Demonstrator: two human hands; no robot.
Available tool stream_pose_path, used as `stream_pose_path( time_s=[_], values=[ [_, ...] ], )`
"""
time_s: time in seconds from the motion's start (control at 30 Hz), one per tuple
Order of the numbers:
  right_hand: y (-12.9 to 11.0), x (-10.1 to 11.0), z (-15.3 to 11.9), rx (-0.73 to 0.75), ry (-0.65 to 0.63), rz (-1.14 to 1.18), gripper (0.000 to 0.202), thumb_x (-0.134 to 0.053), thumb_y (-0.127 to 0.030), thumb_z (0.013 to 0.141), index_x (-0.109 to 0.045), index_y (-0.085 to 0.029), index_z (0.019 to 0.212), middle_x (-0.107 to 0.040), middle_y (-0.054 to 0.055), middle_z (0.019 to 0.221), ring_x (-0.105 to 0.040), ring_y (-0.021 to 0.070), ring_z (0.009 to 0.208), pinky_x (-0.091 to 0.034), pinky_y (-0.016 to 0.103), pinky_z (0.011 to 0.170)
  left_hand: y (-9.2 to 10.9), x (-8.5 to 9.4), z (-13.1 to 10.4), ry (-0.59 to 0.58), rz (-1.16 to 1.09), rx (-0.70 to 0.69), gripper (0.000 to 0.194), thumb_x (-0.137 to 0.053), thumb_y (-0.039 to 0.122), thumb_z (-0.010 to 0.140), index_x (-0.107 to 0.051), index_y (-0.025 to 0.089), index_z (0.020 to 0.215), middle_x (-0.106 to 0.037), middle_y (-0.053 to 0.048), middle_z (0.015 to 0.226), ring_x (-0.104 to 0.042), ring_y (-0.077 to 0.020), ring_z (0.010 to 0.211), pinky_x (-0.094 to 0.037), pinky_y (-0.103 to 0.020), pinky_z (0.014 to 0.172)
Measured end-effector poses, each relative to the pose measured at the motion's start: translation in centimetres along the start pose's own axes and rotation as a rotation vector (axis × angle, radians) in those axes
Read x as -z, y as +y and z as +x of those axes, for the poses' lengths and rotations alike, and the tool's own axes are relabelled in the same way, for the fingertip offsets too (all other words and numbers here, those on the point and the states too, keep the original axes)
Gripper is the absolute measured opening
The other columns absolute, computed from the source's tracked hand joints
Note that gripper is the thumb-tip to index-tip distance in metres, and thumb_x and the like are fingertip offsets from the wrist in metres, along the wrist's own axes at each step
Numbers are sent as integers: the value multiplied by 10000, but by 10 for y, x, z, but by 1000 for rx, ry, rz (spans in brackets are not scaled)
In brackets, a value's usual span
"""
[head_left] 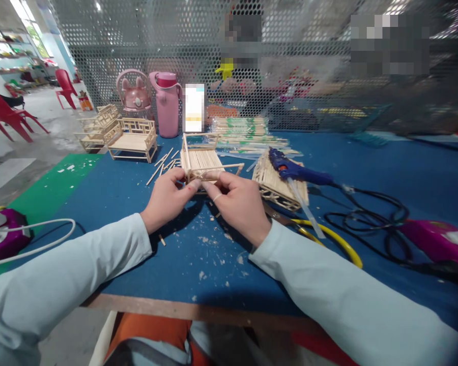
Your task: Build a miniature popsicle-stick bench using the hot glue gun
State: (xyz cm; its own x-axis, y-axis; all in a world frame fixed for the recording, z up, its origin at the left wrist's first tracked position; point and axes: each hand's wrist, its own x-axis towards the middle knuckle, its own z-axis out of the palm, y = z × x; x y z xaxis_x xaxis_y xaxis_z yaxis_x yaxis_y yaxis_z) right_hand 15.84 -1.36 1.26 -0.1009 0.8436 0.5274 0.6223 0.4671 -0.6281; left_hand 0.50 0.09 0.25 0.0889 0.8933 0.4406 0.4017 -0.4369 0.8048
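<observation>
Small stick chair, built of thin pale sticks, stands in the head view over the blue tabletop, at the fingertips of both hands. The left hand has its thumb and fingers closed on the near left corner, and the right hand (a thin ring shows on one finger) pinches the near edge just beside it, the two thumbs almost meeting. Just left of the left fingers lie loose sticks, and farther out that way stands a stick bench with more stick furniture behind it. Beyond the fingers are a pink bottle, a bright screen (its face blurred out) and bundled sticks in clear wrapping. To the right of the right fingers a blue glue gun rests on another stick piece, a translucent glue stick slanting toward the wearer. Nearer the right wrist lies a tool with yellow handles, partly under the sleeve. Pale scraps dot the tabletop on the wearer's side of the fingers.
</observation>
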Motion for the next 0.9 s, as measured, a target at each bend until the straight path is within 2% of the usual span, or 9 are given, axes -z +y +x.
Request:
stream_pose_path(
  time_s=[0.13,0.27,0.4,0.5,0.6,0.67,0.8,0.9],
  values=[
    [0,-2,3,-12,0,21,210,-575,-246,811,-753,-173,895,-743,50,812,-633,149,663,-462,272,641,0,-1,0,1,-7,13,105,-595,230,778,-658,150,752,-671,-32,778,-563,-140,686,-443,-265,638],
    [1,-3,4,-30,3,19,205,-581,-253,809,-758,-182,885,-751,51,836,-652,155,692,-474,273,660,0,0,1,-16,-24,15,114,-591,232,784,-663,144,769,-680,-38,793,-581,-147,719,-464,-275,675],
    [2,-2,4,-39,5,7,206,-584,-265,803,-759,-179,870,-749,44,784,-643,152,652,-470,270,636,-1,6,-1,-101,-72,-3,171,-586,263,793,-668,138,875,-682,-53,858,-601,-160,786,-492,-297,729],
    [2,-2,4,-46,1,17,208,-578,-258,802,-758,-181,874,-747,40,771,-641,151,641,-468,269,628,-3,12,-5,-167,-78,-50,235,-606,205,749,-653,146,971,-663,-71,964,-600,-173,866,-504,-324,784],
    [2,-3,3,-44,-6,35,212,-576,-255,804,-758,-185,889,-751,44,804,-648,154,670,-474,274,652,-6,16,-8,-126,-94,-54,404,-588,103,682,-612,156,1082,-618,-87,1090,-584,-166,908,-512,-297,756],
    [3,-3,3,-42,-4,40,217,-577,-269,807,-758,-185,892,-749,46,802,-641,153,661,-471,274,643,-7,15,-9,-95,-113,-29,462,-582,95,676,-579,147,1135,-603,-98,1114,-579,-160,907,-508,-272,718],
    [6,-4,3,-63,-4,67,222,-582,-303,803,-758,-192,881,-735,37,740,-598,133,579,-442,258,561,-5,8,-6,-30,-151,-27,386,-615,156,727,-559,143,1109,-640,-73,992,-588,-149,862,-482,-253,686],
    [7,-5,3,-123,-22,161,229,-591,-314,794,-755,-184,887,-696,24,648,-561,117,508,-419,245,503,-3,-1,-3,35,-263,-23,342,-611,120,730,-533,153,1061,-650,-45,938,-603,-129,830,-467,-246,701]
  ],
)
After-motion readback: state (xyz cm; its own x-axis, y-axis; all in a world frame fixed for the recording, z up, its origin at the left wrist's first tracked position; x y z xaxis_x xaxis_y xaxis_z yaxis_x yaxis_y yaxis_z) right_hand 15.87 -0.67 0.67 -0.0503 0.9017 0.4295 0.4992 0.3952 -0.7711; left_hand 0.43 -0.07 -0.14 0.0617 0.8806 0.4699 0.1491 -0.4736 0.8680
